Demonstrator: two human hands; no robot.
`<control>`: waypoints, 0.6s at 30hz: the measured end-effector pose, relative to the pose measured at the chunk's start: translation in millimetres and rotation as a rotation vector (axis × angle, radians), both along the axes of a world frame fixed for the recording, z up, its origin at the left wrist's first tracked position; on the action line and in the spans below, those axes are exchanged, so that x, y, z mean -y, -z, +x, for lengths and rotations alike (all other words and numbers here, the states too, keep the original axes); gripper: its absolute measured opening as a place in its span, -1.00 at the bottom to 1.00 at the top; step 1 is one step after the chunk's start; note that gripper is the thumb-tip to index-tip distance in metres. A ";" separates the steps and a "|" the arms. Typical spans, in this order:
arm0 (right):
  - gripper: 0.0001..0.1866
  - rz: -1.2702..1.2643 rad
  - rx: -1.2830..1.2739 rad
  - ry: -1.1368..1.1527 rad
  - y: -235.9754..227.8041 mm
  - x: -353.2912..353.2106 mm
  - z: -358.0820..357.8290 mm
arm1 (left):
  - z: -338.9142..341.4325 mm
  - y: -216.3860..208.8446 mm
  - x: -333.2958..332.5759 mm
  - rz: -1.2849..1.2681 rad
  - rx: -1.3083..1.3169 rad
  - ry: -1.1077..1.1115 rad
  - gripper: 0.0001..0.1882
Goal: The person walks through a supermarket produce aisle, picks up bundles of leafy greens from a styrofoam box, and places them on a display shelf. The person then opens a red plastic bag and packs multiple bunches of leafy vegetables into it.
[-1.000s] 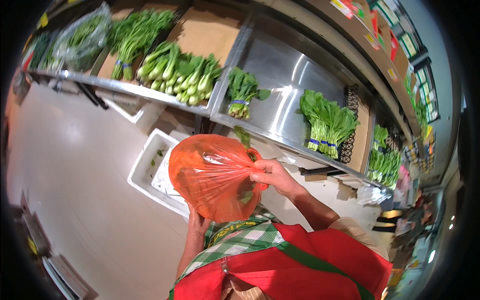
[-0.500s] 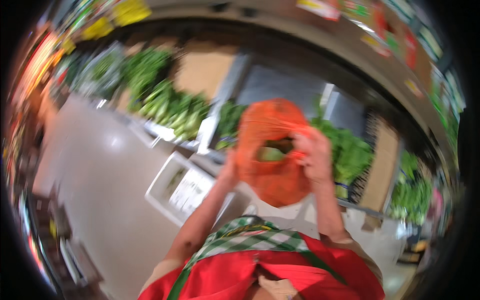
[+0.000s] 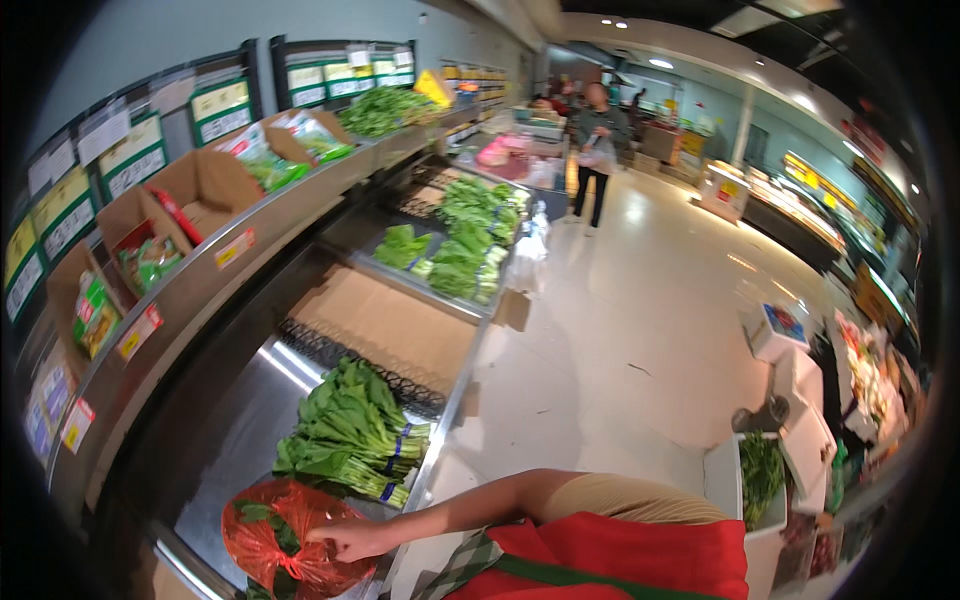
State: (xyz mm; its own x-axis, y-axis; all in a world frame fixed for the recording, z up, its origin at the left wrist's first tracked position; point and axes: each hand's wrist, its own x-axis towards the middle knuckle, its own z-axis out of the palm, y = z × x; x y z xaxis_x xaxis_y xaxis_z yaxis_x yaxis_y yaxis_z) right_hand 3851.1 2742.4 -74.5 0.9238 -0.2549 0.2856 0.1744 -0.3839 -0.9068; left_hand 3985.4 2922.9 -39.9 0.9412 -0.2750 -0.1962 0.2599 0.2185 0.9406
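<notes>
At the lower left, my right hand (image 3: 350,537) has its fingers closed on a thin orange-red plastic bag (image 3: 245,545). Dark green leaves show at the bag's opening and below it. My right arm reaches across from the lower right. Just beyond the bag lie bunches of leafy greens (image 3: 345,425), bound with blue bands round their pale stalks, on the metal display shelf (image 3: 225,450). My left hand is out of the picture.
A brown cardboard sheet (image 3: 380,320) lies on the shelf, with more greens (image 3: 470,235) beyond. An upper ledge holds boxes of packaged vegetables (image 3: 150,260). A person (image 3: 597,140) stands in the aisle. White foam boxes (image 3: 765,480), one holding greens, stand at right.
The view has swung right along the aisle. The orange-red bag has gone from the middle to the lower left, over the shelf. My left hand has left the picture.
</notes>
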 end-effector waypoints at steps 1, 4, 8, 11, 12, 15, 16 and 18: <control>-0.52 0.105 0.033 -0.056 -4.0 8.2 -24.8 | 5.9 -9.7 9.0 0.010 0.048 -0.007 -0.64; -0.81 0.470 -0.199 0.262 -4.5 6.2 -124.7 | 15.0 -52.5 33.9 0.044 0.291 0.017 -0.65; -0.71 0.545 -0.495 0.674 6.8 -28.8 -225.4 | 25.4 -116.6 68.6 -0.126 0.655 0.223 -0.73; -0.73 0.623 -0.308 0.835 8.3 -58.9 -259.3 | 16.9 -154.7 83.2 -0.313 0.888 0.363 -0.75; -0.72 0.637 -0.286 0.874 6.0 -64.8 -263.4 | 10.3 -166.8 84.1 -0.346 0.942 0.363 -0.72; -0.71 0.675 -0.186 0.945 -3.7 -70.1 -263.3 | -12.3 -204.5 88.9 -0.511 1.092 0.365 -0.73; -0.70 0.667 -0.114 0.952 -6.5 -68.9 -261.6 | -19.4 -217.2 91.3 -0.573 1.160 0.361 -0.73; -0.74 0.703 -0.094 0.946 -10.5 -65.3 -259.5 | -33.5 -240.6 95.2 -0.555 1.337 0.254 -0.53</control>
State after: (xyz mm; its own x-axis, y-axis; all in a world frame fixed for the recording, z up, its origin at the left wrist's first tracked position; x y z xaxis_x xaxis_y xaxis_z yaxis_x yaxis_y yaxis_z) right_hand 3591.6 2807.7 -64.1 0.2933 -0.9228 -0.2496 0.0099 0.2640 -0.9645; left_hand 3951.8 2827.7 200.7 0.2499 -0.2053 0.9463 -0.6314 0.7063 0.3200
